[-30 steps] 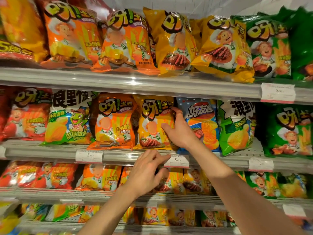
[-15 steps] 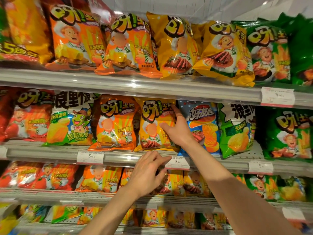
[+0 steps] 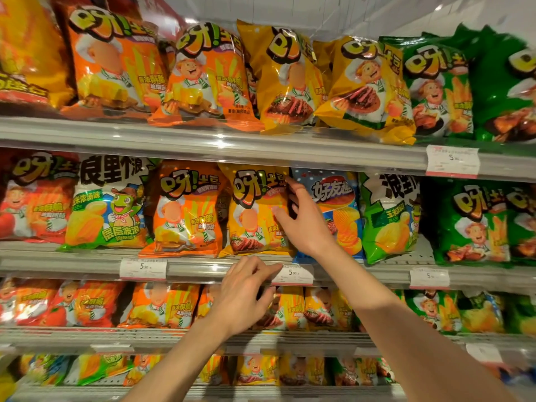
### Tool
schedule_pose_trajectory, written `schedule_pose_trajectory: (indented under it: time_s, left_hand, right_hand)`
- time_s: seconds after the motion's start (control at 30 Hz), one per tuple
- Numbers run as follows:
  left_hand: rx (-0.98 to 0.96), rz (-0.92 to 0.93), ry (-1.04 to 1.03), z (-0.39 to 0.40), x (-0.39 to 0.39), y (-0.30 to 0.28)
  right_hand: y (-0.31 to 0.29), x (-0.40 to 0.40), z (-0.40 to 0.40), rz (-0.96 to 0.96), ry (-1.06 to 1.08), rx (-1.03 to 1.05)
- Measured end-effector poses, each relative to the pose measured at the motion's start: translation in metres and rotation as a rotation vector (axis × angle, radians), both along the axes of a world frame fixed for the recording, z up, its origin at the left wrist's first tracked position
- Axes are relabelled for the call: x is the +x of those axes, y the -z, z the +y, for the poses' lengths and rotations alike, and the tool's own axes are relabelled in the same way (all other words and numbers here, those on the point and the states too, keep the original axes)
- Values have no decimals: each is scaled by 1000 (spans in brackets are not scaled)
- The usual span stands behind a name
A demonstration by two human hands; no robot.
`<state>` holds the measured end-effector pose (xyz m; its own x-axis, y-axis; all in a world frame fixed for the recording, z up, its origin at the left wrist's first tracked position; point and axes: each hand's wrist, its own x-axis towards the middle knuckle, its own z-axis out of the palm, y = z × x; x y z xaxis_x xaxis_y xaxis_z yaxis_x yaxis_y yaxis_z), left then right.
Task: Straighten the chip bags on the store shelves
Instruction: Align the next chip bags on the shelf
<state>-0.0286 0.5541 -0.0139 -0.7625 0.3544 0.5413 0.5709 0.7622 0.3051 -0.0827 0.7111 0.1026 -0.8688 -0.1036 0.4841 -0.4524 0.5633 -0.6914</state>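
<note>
The yellow chip bag [image 3: 255, 210] stands on the middle shelf [image 3: 87, 261], at about the centre of the view, between an orange bag [image 3: 185, 210] at its 9 o'clock and a blue bag [image 3: 336, 204] at its 3 o'clock. The step in hand looks like squaring this one bag in its row. The right hand [image 3: 304, 219] grips its right edge: the thumb lies across the glossy front and the fingers reach in beside the blue bag, so it holds the bag rather than resting open. The left hand [image 3: 246, 294] hovers at the bag's 6 o'clock, fingers loosely curled and holding nothing, its fingertips near a price tag [image 3: 293, 274] on the shelf rail; I cannot tell whether they touch it.

The bag is puffy and shiny, yellow with bold lettering at 12 o'clock and a steak picture near its base. It sits nearly upright, its base on the shelf's front lip.

The next move probably calls for a gentle nudge or turn to face it forward and level with its neighbours, without crushing the air-filled pack or dragging the blue bag along.
</note>
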Motion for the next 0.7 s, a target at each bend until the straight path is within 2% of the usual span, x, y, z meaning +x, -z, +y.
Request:
schedule_pose_trajectory:
  time_s: [0.07, 0.17, 0.23, 0.37, 0.53, 0.7]
  left_hand:
    - [-8, 17, -3, 1, 2, 0]
    - [-50, 19, 13, 7, 4, -2]
    - [-64, 16, 11, 11, 3, -3]
    - [-29, 38, -31, 15, -1, -3]
    - [-16, 49, -26, 14, -2, -3]
    - [-46, 21, -3, 10, -2, -3]
  right_hand:
    - [-3, 12, 19, 108, 52, -28]
    - [-3, 24, 57, 214, 261, 39]
    - [3, 26, 79, 147, 345, 79]
    - [18, 24, 91, -2, 371, 89]
    - [21, 9, 80, -49, 373, 39]
    - [29, 1, 68, -20, 465, 81]
